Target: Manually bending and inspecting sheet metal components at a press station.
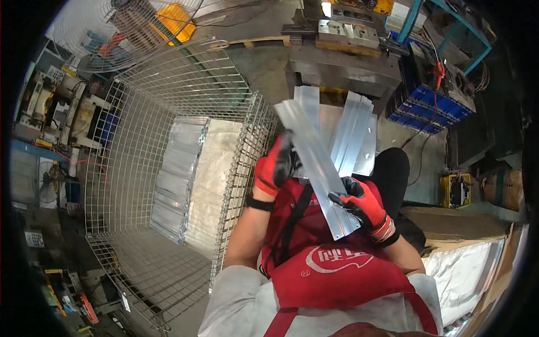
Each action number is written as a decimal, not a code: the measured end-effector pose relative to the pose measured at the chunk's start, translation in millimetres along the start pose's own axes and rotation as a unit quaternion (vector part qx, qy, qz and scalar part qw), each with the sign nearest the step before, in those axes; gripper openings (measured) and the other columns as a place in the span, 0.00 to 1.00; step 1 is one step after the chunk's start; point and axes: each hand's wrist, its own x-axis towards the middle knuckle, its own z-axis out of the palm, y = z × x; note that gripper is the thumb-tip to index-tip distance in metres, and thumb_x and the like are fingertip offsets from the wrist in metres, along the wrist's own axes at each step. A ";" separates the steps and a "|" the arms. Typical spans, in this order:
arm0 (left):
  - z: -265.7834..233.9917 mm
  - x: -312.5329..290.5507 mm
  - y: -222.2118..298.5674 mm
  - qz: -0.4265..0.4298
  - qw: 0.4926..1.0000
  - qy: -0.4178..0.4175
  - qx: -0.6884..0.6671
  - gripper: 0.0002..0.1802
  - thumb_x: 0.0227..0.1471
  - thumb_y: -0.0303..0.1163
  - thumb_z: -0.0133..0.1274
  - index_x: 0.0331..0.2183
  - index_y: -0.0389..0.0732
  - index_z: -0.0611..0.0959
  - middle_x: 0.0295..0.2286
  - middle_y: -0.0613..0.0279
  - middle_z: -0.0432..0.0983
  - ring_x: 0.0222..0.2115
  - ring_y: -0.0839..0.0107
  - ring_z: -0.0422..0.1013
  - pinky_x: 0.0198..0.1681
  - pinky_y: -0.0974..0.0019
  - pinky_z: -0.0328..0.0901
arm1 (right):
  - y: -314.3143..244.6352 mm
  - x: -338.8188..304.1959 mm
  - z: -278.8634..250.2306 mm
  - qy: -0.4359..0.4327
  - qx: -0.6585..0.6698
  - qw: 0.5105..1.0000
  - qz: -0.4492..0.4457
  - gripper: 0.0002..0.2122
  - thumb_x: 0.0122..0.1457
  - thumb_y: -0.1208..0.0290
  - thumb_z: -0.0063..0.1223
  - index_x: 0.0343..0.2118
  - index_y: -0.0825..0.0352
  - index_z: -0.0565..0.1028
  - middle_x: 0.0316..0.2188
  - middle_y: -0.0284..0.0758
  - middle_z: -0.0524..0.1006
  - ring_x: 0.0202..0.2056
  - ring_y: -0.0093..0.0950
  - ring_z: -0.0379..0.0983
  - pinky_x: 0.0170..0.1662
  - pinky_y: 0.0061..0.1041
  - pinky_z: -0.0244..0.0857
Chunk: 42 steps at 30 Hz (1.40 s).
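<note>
A long silvery metal strip with lengthwise ridges slants across my lap, its small-holed lower end toward me. My right hand, in a red and black glove, grips that lower part by its right edge. At the strip's left edge, my left hand is closed on it in a matching glove; its fingers are slightly blurred and partly hidden. Beyond my knees lie more metal strips, fanned out and partly covered by the held one.
On my left stands a large wire mesh basket with stacked metal strips and a pale sheet inside. A lined cardboard box is at lower right. Blue crates and a metal machine block stand ahead; a fan is at upper left.
</note>
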 end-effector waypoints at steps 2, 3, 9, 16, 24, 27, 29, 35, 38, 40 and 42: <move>21.0 -18.1 -9.9 -0.034 0.997 0.046 0.053 0.23 0.53 0.42 0.37 0.48 0.39 0.63 0.38 0.61 0.68 0.35 0.72 0.67 0.39 0.69 0.63 | 15.6 8.4 -6.5 0.043 0.025 0.999 -0.016 0.13 0.46 0.69 0.55 0.33 0.70 0.69 0.22 0.26 0.69 0.20 0.12 0.60 0.22 0.11 0.54; 23.1 -24.9 -15.3 -0.056 0.992 0.057 0.100 0.21 0.54 0.39 0.37 0.48 0.39 0.64 0.36 0.62 0.68 0.33 0.73 0.68 0.37 0.72 0.63 | 17.8 10.1 -9.2 0.058 0.035 0.998 0.011 0.13 0.45 0.69 0.55 0.33 0.70 0.69 0.22 0.26 0.70 0.21 0.12 0.61 0.23 0.12 0.55; 37.4 -37.5 -40.8 -0.031 0.959 0.049 0.278 0.14 0.50 0.29 0.44 0.40 0.37 0.72 0.29 0.65 0.68 0.25 0.80 0.64 0.28 0.76 0.60 | 27.2 20.0 -6.3 0.087 -0.009 0.996 -0.005 0.16 0.44 0.70 0.58 0.35 0.70 0.68 0.26 0.29 0.71 0.26 0.15 0.65 0.29 0.15 0.60; 59.2 -35.4 -35.9 -0.017 0.848 0.159 0.506 0.12 0.46 0.34 0.50 0.32 0.37 0.76 0.17 0.75 0.66 0.19 0.87 0.59 0.19 0.79 0.53 | 2.6 9.0 0.6 0.079 -0.255 0.962 -0.051 0.18 0.42 0.69 0.60 0.35 0.69 0.68 0.30 0.34 0.72 0.33 0.21 0.67 0.37 0.21 0.61; 50.7 -29.5 -62.4 0.169 0.831 0.213 0.485 0.11 0.46 0.35 0.48 0.23 0.36 0.73 0.13 0.57 0.62 0.14 0.73 0.61 0.19 0.69 0.57 | 52.3 9.2 -35.8 0.171 -0.106 0.975 -0.098 0.15 0.42 0.79 0.55 0.36 0.72 0.69 0.27 0.31 0.71 0.31 0.19 0.67 0.35 0.17 0.62; 44.3 -30.0 -50.5 0.045 0.871 0.271 0.408 0.12 0.46 0.36 0.49 0.22 0.37 0.73 0.12 0.63 0.62 0.13 0.80 0.60 0.17 0.71 0.56 | 38.8 5.0 -31.2 0.230 -0.019 0.965 -0.126 0.17 0.43 0.81 0.54 0.38 0.72 0.67 0.31 0.34 0.71 0.33 0.21 0.67 0.37 0.18 0.62; 36.5 -29.5 -44.2 0.045 0.883 0.287 0.368 0.11 0.45 0.35 0.51 0.20 0.39 0.72 0.11 0.71 0.61 0.13 0.85 0.57 0.15 0.75 0.53 | 37.9 7.2 -35.7 0.234 0.064 0.962 -0.122 0.13 0.46 0.82 0.51 0.37 0.72 0.67 0.32 0.32 0.70 0.34 0.21 0.66 0.39 0.18 0.61; 11.6 -25.0 -9.1 0.025 0.913 0.204 0.352 0.10 0.43 0.32 0.52 0.30 0.39 0.75 0.19 0.70 0.69 0.19 0.83 0.63 0.20 0.78 0.58 | 34.3 -1.8 -45.7 0.251 0.056 0.961 -0.103 0.12 0.46 0.82 0.52 0.35 0.72 0.67 0.30 0.31 0.68 0.32 0.19 0.65 0.38 0.17 0.62; -16.1 -30.9 -18.9 0.019 0.973 0.106 0.203 0.14 0.44 0.25 0.47 0.37 0.33 0.72 0.34 0.60 0.70 0.35 0.75 0.67 0.38 0.73 0.62 | 33.0 -3.7 -45.2 0.254 0.016 0.962 -0.098 0.12 0.46 0.83 0.51 0.35 0.73 0.66 0.30 0.30 0.67 0.32 0.18 0.63 0.38 0.16 0.62; -21.1 -33.1 -22.8 -0.006 0.973 0.079 0.215 0.15 0.44 0.24 0.45 0.38 0.32 0.70 0.36 0.56 0.69 0.36 0.70 0.68 0.39 0.70 0.63 | 33.8 -5.4 -45.0 0.252 0.043 0.962 -0.096 0.13 0.45 0.84 0.51 0.35 0.73 0.66 0.30 0.30 0.66 0.32 0.18 0.62 0.38 0.16 0.62; -59.2 -39.5 -32.8 -0.007 0.947 0.017 0.322 0.22 0.42 0.23 0.44 0.44 0.31 0.65 0.41 0.50 0.66 0.39 0.64 0.67 0.41 0.65 0.63 | 30.6 -6.9 -44.6 0.242 0.023 0.965 -0.101 0.13 0.46 0.84 0.51 0.36 0.74 0.66 0.31 0.30 0.66 0.33 0.18 0.63 0.39 0.16 0.61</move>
